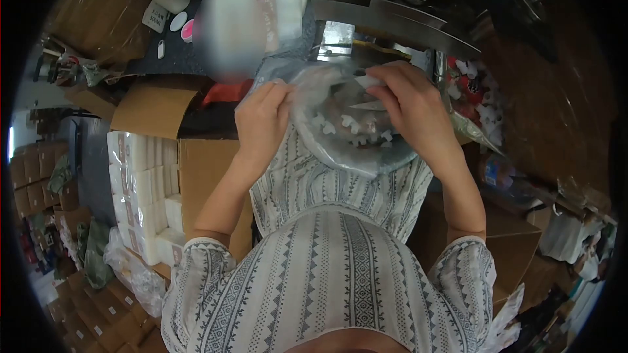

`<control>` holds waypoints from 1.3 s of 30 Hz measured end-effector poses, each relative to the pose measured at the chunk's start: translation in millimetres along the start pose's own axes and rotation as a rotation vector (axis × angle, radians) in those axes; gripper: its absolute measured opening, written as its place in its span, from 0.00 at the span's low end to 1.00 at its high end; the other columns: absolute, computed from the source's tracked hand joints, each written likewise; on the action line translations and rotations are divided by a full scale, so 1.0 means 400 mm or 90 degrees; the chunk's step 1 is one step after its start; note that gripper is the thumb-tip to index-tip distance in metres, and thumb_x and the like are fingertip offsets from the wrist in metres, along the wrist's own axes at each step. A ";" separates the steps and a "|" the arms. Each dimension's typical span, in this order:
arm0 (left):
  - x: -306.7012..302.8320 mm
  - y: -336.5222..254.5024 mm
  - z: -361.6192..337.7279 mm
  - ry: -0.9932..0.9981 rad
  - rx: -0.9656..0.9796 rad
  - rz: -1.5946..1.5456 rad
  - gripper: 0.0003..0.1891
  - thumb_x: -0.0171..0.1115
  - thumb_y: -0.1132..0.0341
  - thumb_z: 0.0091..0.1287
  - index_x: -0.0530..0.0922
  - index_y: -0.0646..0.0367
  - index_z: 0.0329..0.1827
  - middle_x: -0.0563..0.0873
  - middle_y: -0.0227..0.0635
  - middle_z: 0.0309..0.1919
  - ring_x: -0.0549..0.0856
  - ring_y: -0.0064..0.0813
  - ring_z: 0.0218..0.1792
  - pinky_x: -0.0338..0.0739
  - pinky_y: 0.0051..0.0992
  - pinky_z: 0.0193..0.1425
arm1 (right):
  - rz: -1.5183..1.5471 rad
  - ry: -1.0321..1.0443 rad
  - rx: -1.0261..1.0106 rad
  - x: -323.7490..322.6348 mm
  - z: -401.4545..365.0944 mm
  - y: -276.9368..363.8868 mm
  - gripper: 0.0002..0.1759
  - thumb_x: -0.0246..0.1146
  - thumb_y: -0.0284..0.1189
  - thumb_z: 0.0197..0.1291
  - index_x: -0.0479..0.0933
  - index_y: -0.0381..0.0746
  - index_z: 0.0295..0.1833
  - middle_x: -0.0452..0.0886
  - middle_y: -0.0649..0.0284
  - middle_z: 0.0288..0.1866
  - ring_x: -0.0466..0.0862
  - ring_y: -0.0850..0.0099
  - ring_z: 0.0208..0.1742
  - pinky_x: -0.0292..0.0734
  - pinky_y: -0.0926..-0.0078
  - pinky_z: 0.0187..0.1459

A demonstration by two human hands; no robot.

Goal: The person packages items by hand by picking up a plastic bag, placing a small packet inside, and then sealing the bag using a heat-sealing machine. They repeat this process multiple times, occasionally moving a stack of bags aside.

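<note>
The left hand [261, 117] was closed on the left rim of a clear bag [347, 150], thumb and fingers pinching the film. The right hand [409, 108] was curled tight over the right rim, and its fingertips seemed also to press a thin white slip [369, 82], though glare on the plastic made that hard to tell. The bag hung between the two hands, just above the lap [340, 255] and near the body. Its belly sagged, with small white pieces [340, 124] lying loose in the bottom.

The risk lay mostly in the film. It was slack and slippery, and each hand held only a pinch of it. If either pinch gave, the mouth could tip and the pieces could pour onto the lap or down between the knees. A hard pull apart could also stretch or split the thin plastic where the fingers gripped it. The slip, if it was held at all, was held lightly and could fall into the bag or out past it.

To the left stood an open carton [209, 170], with white packs [140, 183] stacked beside it. Spilled pieces could drop into the gap there and be hard to find. To the right lay red and white bits [471, 88], where stray pieces could get mixed in. A metal edge [392, 23] ran across the far side.
</note>
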State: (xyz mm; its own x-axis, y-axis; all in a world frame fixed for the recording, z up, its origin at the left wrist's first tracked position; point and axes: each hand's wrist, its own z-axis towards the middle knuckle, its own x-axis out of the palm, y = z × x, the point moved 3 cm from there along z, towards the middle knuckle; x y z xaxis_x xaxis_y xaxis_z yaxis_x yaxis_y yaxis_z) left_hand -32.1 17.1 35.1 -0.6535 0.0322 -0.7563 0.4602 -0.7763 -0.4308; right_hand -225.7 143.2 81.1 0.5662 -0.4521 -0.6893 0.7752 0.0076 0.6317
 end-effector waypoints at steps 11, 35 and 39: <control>0.212 -0.063 0.049 0.434 -0.373 -0.513 0.13 0.65 0.61 0.66 0.82 0.64 0.42 0.85 0.39 0.29 0.85 0.22 0.29 0.76 0.27 0.29 | 0.061 -0.081 0.147 -0.061 -0.042 -0.123 0.14 0.66 0.25 0.60 0.78 0.36 0.52 0.84 0.60 0.44 0.84 0.71 0.40 0.79 0.75 0.44; -0.002 0.039 -0.009 -0.039 -0.018 0.017 0.05 0.64 0.73 0.60 0.83 0.57 0.38 0.82 0.37 0.29 0.82 0.42 0.28 0.75 0.31 0.30 | 0.045 -0.028 0.015 0.013 0.003 -0.032 0.11 0.65 0.28 0.58 0.79 0.34 0.44 0.81 0.55 0.36 0.83 0.58 0.34 0.77 0.66 0.38; -0.007 -0.017 -0.004 0.035 -0.013 -0.057 0.04 0.64 0.73 0.60 0.83 0.58 0.37 0.82 0.38 0.30 0.82 0.43 0.29 0.75 0.31 0.32 | -0.056 -0.038 -0.052 0.033 0.020 -0.009 0.11 0.66 0.28 0.59 0.79 0.34 0.46 0.81 0.56 0.34 0.83 0.64 0.32 0.78 0.73 0.36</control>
State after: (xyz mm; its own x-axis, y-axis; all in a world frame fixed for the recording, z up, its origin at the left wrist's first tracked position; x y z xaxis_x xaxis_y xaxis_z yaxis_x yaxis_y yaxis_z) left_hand -32.6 23.5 39.2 -0.6588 0.1358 -0.7400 0.4141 -0.7557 -0.5074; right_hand -223.1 130.3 72.7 0.4787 -0.5062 -0.7174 0.8430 0.0366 0.5367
